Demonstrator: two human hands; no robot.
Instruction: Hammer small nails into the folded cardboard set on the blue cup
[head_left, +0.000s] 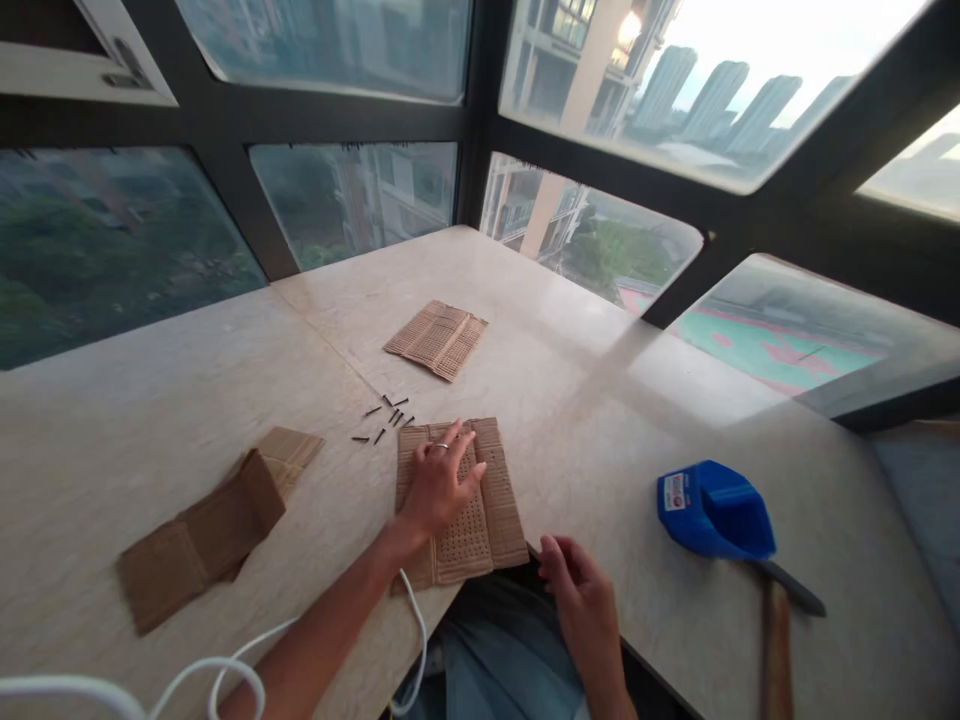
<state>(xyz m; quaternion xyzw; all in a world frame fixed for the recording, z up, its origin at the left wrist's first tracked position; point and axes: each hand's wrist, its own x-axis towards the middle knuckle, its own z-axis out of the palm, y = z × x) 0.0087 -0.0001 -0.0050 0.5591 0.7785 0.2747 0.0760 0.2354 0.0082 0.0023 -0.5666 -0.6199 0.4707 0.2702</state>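
Cardboard (504, 500) lies under the spread left hand (442, 485), beside the curled right hand (579, 585).

Your creased brown cardboard (466, 530), dotted with rows of small holes, lies flat at the counter (585, 470) edge nearest you.

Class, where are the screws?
In the head view, the screws lie left of centre on the table, by the top-left corner of the cardboard under the left hand.
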